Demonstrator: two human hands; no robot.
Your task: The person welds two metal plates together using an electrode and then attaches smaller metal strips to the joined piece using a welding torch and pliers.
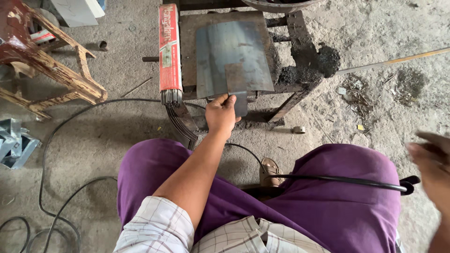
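In the head view, the person sat with both knees in purple trousers and looked down at a low, rusty metal stand (293, 33) that served as the work surface. The left hand (221, 114) reached forward to the near edge of this surface, and its grip was closed on a small dark metal piece (236, 89), pinched between thumb and fingers. This small piece lay on the lower part of a larger grey metal sheet (232, 54), which rested flat on the surface and hung a little over its front edge. Just to the left of the sheet lay a long red packet of welding rods (169, 47), with the bare rod ends (171, 97) coming out of its near end. The right hand (433, 164) was at the right edge of the picture, well apart from the surface, and it was blurred, so I cannot tell how its grip stood. A black cable (342, 181) crossed over the right thigh. A worn wooden chair (51, 61) stood on the concrete floor (122, 126) at the left.
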